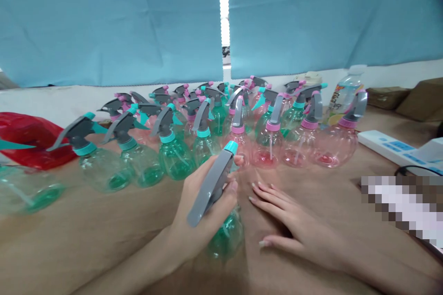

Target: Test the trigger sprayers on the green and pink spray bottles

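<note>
Head view: left hand around a see-through green plastic spray bottle with a grey head and a teal tip

Think of a clock with that bottle in the middle and twelve o'clock away from the person. The left hand is curled around the top part of the bottle, gripping it. The right hand is between three and four o'clock, palm down over the brown table, fingers stretched out and a little apart. It is near the bottle, not touching it.

To hold it well, I think the fingers should go snugly around the top without pulling the trigger (a pull might make it squirt, if there is water inside). Straight up looks best, because the round belly could roll if it tipped. The right hand could help by steadying the bottom. Go gently toward twelve o'clock, since one bump might knock other bottles.

The held bottle's grey lever slants down past seven o'clock, and its teal tip points to one. Its shiny green belly shows below the hand. I cannot tell if its bottom touches the table. See-through green plastic bottles with teal collars stand from nine to eleven o'clock, and see-through pink plastic bottles with pink collars from one to two.
</note>
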